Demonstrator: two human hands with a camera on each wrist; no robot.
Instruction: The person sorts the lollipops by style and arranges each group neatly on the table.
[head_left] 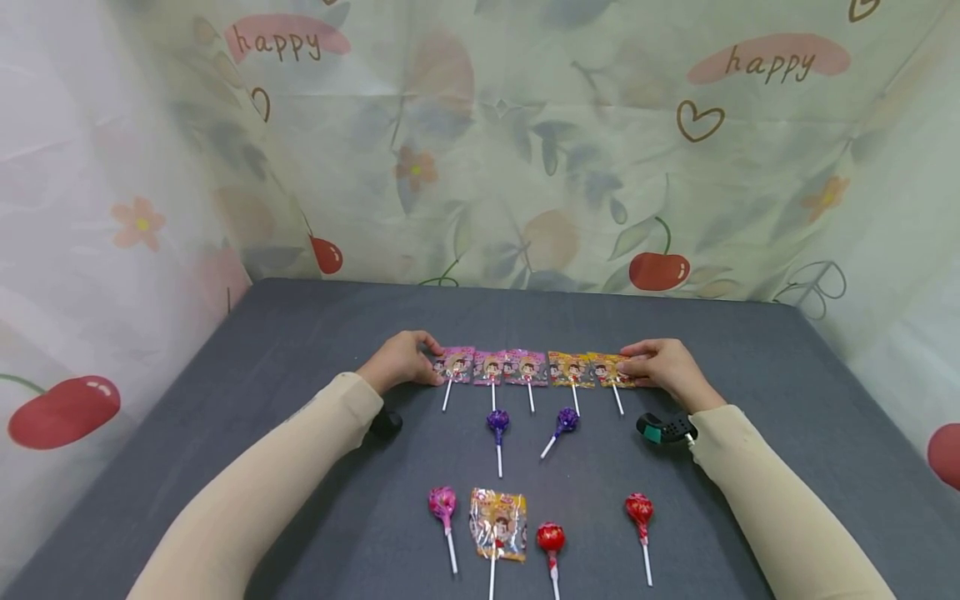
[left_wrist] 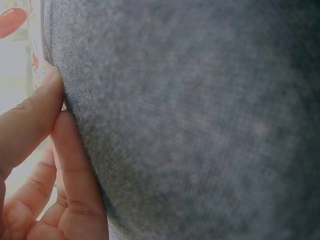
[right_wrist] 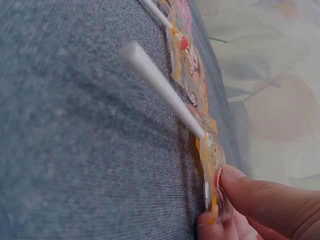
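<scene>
A row of flat-packed lollipops runs across the grey table in the head view. At its left end, my left hand holds the edge of a pink-wrapped lollipop; in the left wrist view the thumb hides most of that wrapper. My right hand pinches the side of the yellow-wrapped lollipop at the right end. Its white stick points toward me, and the thumb presses the wrapper. Between the hands lie two more pink-wrapped lollipops and another yellow one.
Two purple ball lollipops lie just below the row. Nearer me are a pink ball lollipop, a larger-looking yellow packet lollipop and two red ball lollipops. A patterned curtain surrounds the table.
</scene>
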